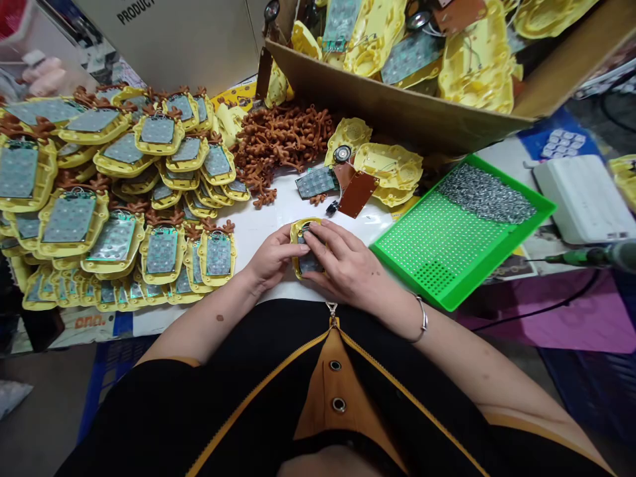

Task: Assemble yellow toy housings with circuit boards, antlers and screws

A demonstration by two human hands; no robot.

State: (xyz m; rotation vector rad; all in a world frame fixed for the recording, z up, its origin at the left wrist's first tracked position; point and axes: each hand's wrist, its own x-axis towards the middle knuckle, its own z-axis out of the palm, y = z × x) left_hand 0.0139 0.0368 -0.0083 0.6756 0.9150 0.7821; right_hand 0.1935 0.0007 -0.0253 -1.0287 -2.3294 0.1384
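A yellow plastic toy shell (296,233) with a grey-covered circuit board inside is between my hands, close to my body. My left hand (273,258) grips its left side, thumb over the front. My right hand (342,258) lies across the shell's right side and board, fingers pressed on it; part of the board is hidden beneath them. Just beyond lie a loose circuit board (317,182), a brown board (358,193) with a wired speaker (342,154), and an open yellow shell (390,164). Brown antler-shaped pieces (288,136) are heaped behind.
Stacked yellow shells with boards and brown antlers (161,255) fill the left side. At right stands a green perforated tray (392,245) holding many small screws (487,192). An electric screwdriver (591,256) lies farther right. A cardboard box (397,109) of shells stands behind.
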